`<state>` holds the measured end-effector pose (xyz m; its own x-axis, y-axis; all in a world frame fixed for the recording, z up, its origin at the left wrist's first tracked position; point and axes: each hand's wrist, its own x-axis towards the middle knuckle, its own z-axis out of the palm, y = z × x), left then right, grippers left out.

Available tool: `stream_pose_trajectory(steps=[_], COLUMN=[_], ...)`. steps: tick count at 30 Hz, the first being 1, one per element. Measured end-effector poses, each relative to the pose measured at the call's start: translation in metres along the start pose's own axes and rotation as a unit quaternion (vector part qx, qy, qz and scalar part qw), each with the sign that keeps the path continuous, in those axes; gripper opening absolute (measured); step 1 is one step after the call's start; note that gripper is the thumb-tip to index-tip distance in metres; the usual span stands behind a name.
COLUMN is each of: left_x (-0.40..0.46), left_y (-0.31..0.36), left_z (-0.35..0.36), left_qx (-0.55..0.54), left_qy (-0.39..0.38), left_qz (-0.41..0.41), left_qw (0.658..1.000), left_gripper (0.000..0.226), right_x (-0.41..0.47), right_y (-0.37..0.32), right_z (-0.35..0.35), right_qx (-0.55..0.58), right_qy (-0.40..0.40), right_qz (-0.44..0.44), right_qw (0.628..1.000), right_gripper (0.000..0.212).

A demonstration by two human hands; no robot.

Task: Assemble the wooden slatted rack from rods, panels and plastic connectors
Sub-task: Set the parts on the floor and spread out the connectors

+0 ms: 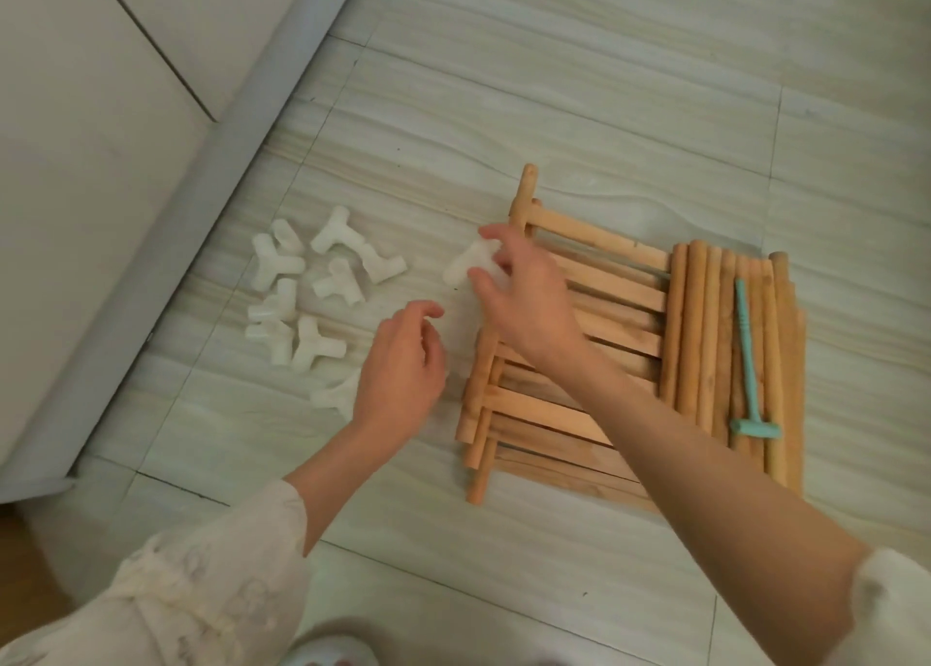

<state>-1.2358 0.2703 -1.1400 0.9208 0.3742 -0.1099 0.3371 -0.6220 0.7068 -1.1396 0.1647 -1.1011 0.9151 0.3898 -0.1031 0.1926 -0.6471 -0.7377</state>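
Assembly has barely begun, judging by the loose parts. In the head view, the right hand (524, 292) pinches one white plastic three-way connector (471, 264) at frame centre, over the left edge of the stacked wooden slatted panels (594, 282). The left hand (403, 368) hovers below it, fingers loosely curled, holding nothing. The light pinch could let the connector slip onto the pale tiled floor (554, 86). About nine more white connectors (307, 297) lie at centre left; roughly eight round wooden rods (705, 333) lie right, under one teal plastic mallet (750, 363).
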Motion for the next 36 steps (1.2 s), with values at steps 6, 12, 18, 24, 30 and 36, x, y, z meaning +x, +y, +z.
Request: stream_pose_trajectory(steps=[6,12,18,24,30,36], left_x=[-0.047,-0.033,0.017,0.045,-0.001,-0.009], left_y=[-0.055,-0.073,-0.099,-0.100,-0.088,-0.094], left_z=[0.003,0.012,-0.013,-0.028,0.002,0.007], left_qx=[0.317,0.338,0.303,0.251,0.277,0.328], left_qy=[-0.041,-0.062,-0.036,0.003,0.008,-0.045], left_qz=[0.112,0.172,0.132,0.079,0.205,0.193], left_qw=[0.941,0.923,0.943,0.965,0.939,0.924], left_gripper=[0.070,0.072,0.076,0.055,0.070,0.085], right_x=[-0.001,-0.007,-0.010,0.003,0.043,0.051], right_y=[0.003,0.024,0.009,0.000,0.002,-0.007], right_z=[0.043,0.046,0.059,0.063,0.048,0.052], right_qx=[-0.350,-0.391,-0.357,-0.386,-0.601,-0.592], right_qy=[-0.068,0.011,-0.023,-0.068,-0.151,-0.151], right_qz=[-0.088,-0.138,-0.112,-0.138,-0.025,-0.074], right_qw=[0.930,0.910,0.927,0.910,0.785,0.788], right_gripper=[0.030,0.013,0.019,0.042,0.033,0.010])
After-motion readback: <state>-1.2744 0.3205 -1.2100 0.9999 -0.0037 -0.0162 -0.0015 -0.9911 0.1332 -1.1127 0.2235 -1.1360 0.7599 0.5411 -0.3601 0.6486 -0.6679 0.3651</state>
